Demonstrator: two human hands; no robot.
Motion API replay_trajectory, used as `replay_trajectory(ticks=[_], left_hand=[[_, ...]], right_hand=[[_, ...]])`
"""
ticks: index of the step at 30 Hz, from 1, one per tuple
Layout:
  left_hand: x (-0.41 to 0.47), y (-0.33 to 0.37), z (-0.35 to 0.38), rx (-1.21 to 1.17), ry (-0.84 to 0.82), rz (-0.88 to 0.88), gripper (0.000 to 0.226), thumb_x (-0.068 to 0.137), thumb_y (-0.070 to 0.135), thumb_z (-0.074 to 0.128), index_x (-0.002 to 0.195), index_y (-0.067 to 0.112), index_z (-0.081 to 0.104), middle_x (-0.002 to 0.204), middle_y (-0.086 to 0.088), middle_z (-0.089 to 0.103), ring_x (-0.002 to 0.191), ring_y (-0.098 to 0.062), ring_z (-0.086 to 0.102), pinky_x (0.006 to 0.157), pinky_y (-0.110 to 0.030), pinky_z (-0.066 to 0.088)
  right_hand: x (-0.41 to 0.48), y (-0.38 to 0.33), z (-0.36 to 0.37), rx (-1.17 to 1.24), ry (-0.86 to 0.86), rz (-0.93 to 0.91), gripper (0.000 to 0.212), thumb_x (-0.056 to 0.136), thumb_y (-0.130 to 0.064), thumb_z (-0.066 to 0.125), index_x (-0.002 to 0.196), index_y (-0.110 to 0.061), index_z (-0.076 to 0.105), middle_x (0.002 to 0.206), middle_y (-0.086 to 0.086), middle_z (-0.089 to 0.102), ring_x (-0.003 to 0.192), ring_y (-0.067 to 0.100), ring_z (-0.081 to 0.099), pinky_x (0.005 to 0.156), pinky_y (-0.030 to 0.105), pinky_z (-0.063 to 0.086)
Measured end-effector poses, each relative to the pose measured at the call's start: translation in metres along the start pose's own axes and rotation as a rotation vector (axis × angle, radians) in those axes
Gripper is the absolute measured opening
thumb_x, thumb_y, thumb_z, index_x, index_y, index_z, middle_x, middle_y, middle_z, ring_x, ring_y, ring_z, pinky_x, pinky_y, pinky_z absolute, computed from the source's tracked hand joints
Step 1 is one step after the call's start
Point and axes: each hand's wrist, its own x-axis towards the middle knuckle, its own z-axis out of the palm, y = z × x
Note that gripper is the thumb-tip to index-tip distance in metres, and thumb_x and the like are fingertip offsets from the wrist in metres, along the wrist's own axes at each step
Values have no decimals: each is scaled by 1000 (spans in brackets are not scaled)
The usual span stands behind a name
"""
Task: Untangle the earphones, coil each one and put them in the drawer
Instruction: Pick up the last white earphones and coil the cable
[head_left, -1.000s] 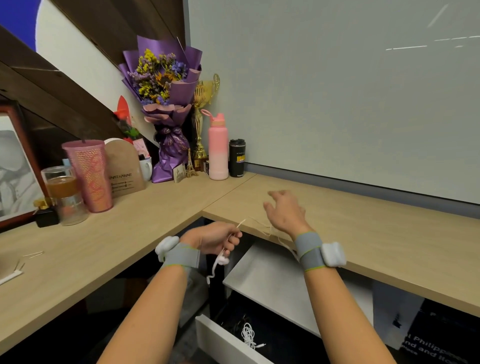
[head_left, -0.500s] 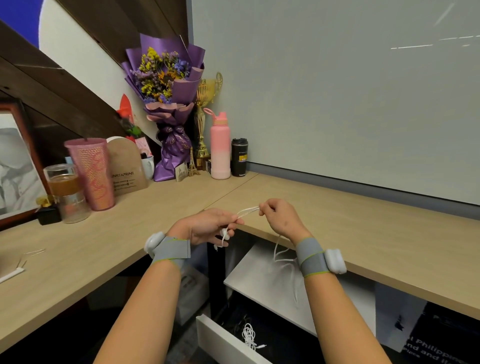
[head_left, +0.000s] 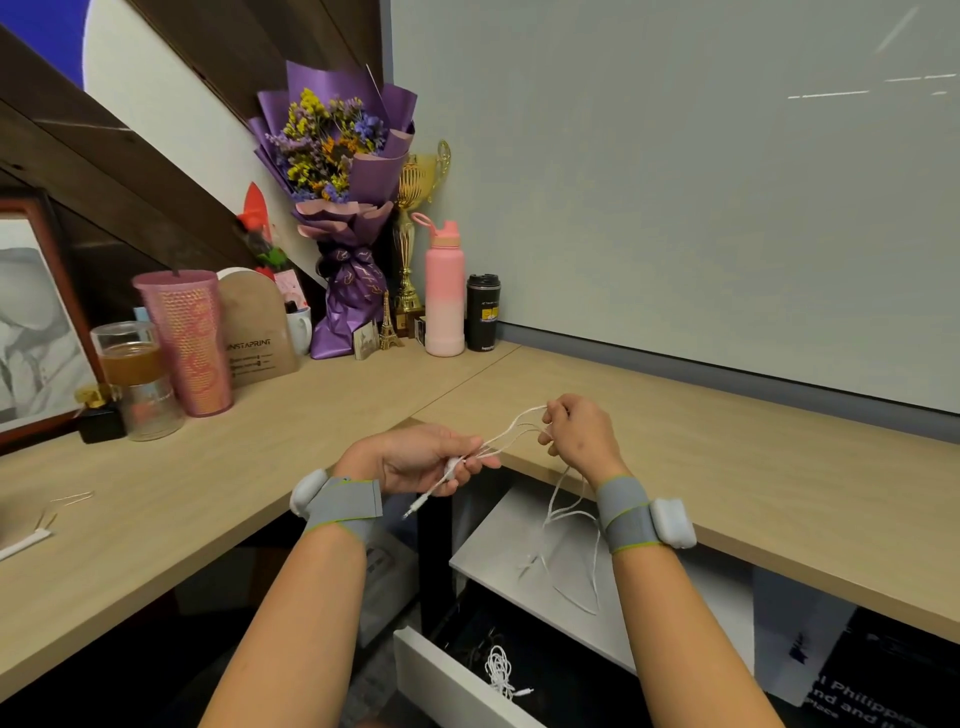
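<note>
White wired earphones (head_left: 511, 431) stretch between both hands above the desk's inner corner. My left hand (head_left: 423, 457) pinches the cable near a small white piece, with the jack plug dangling below it. My right hand (head_left: 582, 436) is closed on several strands a little higher and to the right; loose loops hang below its wrist. Lower down, a white drawer (head_left: 441, 680) stands pulled out, and a coiled white earphone (head_left: 501, 670) lies inside it.
The L-shaped wooden desk (head_left: 779, 467) surrounds me. A pink tumbler (head_left: 182, 338), a glass jar (head_left: 135, 379), a purple bouquet (head_left: 337, 208), a pink bottle (head_left: 444, 301) and a black cup (head_left: 482, 312) stand along the back left. A grey shelf (head_left: 498, 551) sits under the desk.
My right hand closed on the cable and drew back from my left hand, stretching the strands between them. My left hand rose slightly; the jack now hangs below it.
</note>
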Motion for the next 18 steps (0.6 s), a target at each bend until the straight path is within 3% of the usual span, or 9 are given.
replay_trajectory(ticks=[3,6,10,13,15,18], left_hand=[[-2,0,-1,25,-11,15,29,100,23,42,106,6,64,64,10,53,54,1,49,55,-11,45],[-4,4,-4,16,-8,26,28,101,19,41,107,5,64,65,8,53,55,1,50,55,-12,46],[-7,8,-8,84,15,-7,26,100,20,44,109,8,65,68,9,56,59,1,56,60,-15,53],[-7,10,-7,138,45,-31,25,99,21,46,107,11,68,70,9,56,61,0,57,61,-16,54],[-6,11,-4,181,73,-31,25,99,20,46,103,13,69,68,9,54,59,0,54,59,-15,53],[-3,15,2,179,99,-21,24,99,18,45,99,13,69,65,9,50,51,1,48,54,-12,49]], right_hand=[[0,8,-1,-60,38,53,31,96,-31,35,74,-20,53,77,-1,72,87,30,66,85,41,52],[3,16,-3,-175,101,95,32,97,-30,34,90,-14,61,101,10,70,98,34,61,88,39,49],[3,21,-8,-265,159,163,35,98,-29,36,102,-9,63,112,17,65,107,37,58,86,37,45],[-1,18,-8,-406,111,198,31,95,-24,40,112,-10,62,121,18,60,112,38,55,88,37,45],[-2,11,-4,-388,49,41,32,94,-18,41,120,-12,59,129,15,55,120,34,50,97,38,42],[-11,-10,9,-60,-164,-204,31,98,-16,40,122,-9,58,130,10,57,124,24,49,106,32,35]])
